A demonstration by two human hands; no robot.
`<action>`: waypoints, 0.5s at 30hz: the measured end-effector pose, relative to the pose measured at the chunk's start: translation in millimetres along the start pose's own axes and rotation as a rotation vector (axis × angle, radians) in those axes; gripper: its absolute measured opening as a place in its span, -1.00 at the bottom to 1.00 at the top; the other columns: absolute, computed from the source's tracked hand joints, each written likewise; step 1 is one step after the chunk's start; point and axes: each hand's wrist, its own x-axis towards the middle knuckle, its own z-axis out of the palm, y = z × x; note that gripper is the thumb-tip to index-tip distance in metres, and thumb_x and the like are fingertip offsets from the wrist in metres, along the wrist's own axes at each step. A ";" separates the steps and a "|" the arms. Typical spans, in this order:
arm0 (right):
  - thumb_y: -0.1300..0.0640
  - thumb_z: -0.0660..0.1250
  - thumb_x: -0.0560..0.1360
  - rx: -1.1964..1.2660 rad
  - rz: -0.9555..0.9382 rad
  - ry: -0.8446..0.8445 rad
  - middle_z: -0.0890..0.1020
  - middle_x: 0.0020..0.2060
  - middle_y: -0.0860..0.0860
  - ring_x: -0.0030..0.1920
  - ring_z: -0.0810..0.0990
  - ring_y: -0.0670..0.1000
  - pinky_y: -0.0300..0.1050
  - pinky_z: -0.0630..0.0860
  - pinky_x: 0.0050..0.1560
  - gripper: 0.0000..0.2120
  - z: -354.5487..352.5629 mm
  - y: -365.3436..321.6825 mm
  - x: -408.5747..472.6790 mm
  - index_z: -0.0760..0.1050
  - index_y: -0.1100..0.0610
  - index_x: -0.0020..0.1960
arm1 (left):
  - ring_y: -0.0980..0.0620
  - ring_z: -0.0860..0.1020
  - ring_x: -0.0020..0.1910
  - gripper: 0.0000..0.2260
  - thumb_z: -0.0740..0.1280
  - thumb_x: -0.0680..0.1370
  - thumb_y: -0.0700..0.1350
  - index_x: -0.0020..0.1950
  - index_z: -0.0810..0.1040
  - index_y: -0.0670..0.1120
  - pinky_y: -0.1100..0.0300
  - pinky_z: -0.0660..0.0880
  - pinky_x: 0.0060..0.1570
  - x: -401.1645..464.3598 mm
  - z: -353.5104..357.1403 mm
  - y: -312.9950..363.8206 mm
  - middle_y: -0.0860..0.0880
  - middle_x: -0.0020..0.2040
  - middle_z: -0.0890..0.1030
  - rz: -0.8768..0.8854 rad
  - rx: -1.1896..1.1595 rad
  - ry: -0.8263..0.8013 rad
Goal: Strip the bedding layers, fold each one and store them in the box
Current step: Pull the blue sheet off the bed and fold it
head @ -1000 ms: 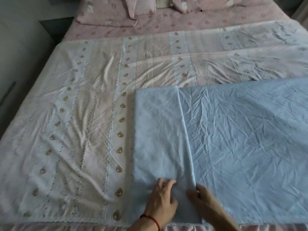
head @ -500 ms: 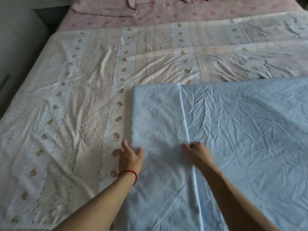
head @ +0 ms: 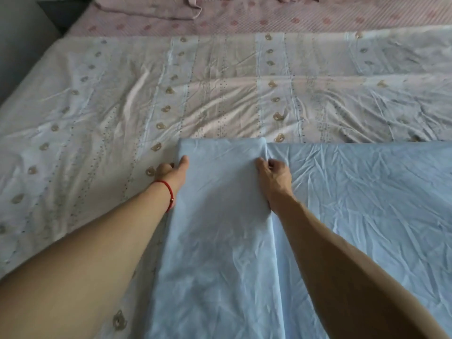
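A light blue sheet (head: pixel 354 204) lies spread over the near right of the bed, its left part folded over into a long narrow strip (head: pixel 220 216). My left hand (head: pixel 171 172) sits at the strip's left edge near its far end, thumb on top of the blue cloth, fingers tucked at the edge. My right hand (head: pixel 274 174) pinches the strip's right edge near the far end, fingers curled into the cloth. Under the blue sheet lies a pale striped sheet (head: pixel 122 106) printed with small bears, wrinkled and covering most of the bed.
A pink dotted bedsheet (head: pixel 269 19) shows at the head of the bed, with pink pillows (head: pixel 151 8) on it. A grey wall or cabinet (head: pixel 19 45) runs along the bed's left side. No box is in view.
Both hands slid along the folded blue strip from the near edge of the bed up to its far end, arms now stretched out. The view has tilted further down.
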 end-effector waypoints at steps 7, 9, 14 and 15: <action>0.01 0.24 0.52 -0.559 -0.279 0.166 0.35 0.49 0.14 0.48 0.31 0.17 0.13 0.26 0.41 -0.38 20.5 -29.8 -10.1 0.20 0.06 0.55 | -0.19 0.68 0.02 -0.21 0.45 0.13 0.38 0.22 0.57 -0.07 -0.22 0.63 0.03 49.8 13.2 -12.7 -0.14 0.14 0.67 -0.098 -0.105 -0.141; -0.13 0.14 0.57 -0.768 -0.477 0.023 -0.03 0.66 0.09 0.64 -0.10 0.16 0.25 -0.10 0.59 -0.26 29.0 -21.6 -2.1 -0.05 0.01 0.67 | -0.20 0.68 0.00 -0.23 0.46 0.13 0.38 0.17 0.59 -0.08 -0.23 0.63 0.03 63.9 17.8 -15.8 -0.16 0.10 0.68 -0.128 -0.088 -0.168; -0.27 0.03 0.56 -0.911 -0.532 -0.088 -0.14 0.66 0.08 0.63 -0.26 0.21 0.30 -0.23 0.58 -0.21 37.8 16.4 30.0 -0.10 0.01 0.68 | -0.20 0.58 0.22 -0.02 0.03 0.33 0.63 0.39 0.48 -0.10 -0.16 0.50 0.28 61.5 27.0 21.0 -0.12 0.33 0.56 -0.226 -0.045 -0.135; -0.28 0.02 0.55 -0.930 -0.543 -0.073 -0.14 0.66 0.09 0.63 -0.26 0.22 0.31 -0.22 0.58 -0.20 40.0 17.6 31.6 -0.11 0.02 0.68 | -0.20 0.54 0.30 -0.09 -0.04 0.44 0.55 0.47 0.41 -0.12 -0.14 0.46 0.34 59.7 30.6 27.7 -0.13 0.39 0.51 -0.237 -0.026 -0.123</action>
